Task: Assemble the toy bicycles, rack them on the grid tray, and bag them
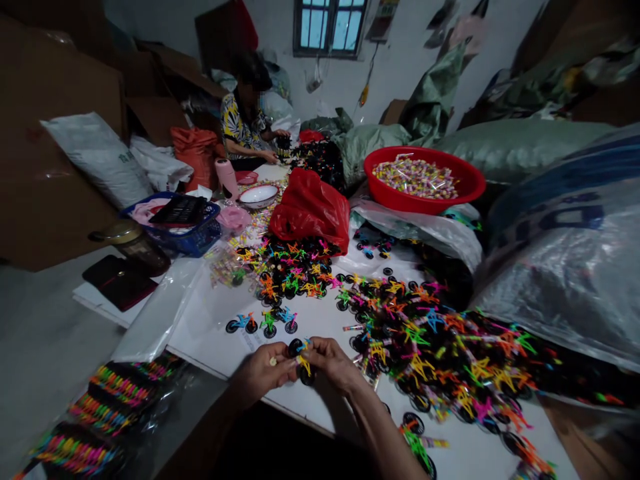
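Note:
My left hand (pixel 261 373) and my right hand (pixel 333 363) meet at the near edge of a white sheet (pixel 210 320). Together they pinch a small toy bicycle (pixel 301 361) with black wheels and a yellow and blue frame. Both hands have fingers closed round it. Three finished toy bicycles (pixel 263 323) lie in a row just beyond my hands. A large heap of colourful toy bicycles (pixel 440 347) spreads to the right, and a second heap (pixel 290 267) lies farther back.
A red basin (pixel 425 179) of small wrapped pieces stands at the back right. A red plastic bag (pixel 310 208), a blue basket (pixel 183 223) and a jar (pixel 131 245) sit mid-table. Another person (pixel 245 120) works at the far end. Packed toy bundles (pixel 110 400) lie bottom left.

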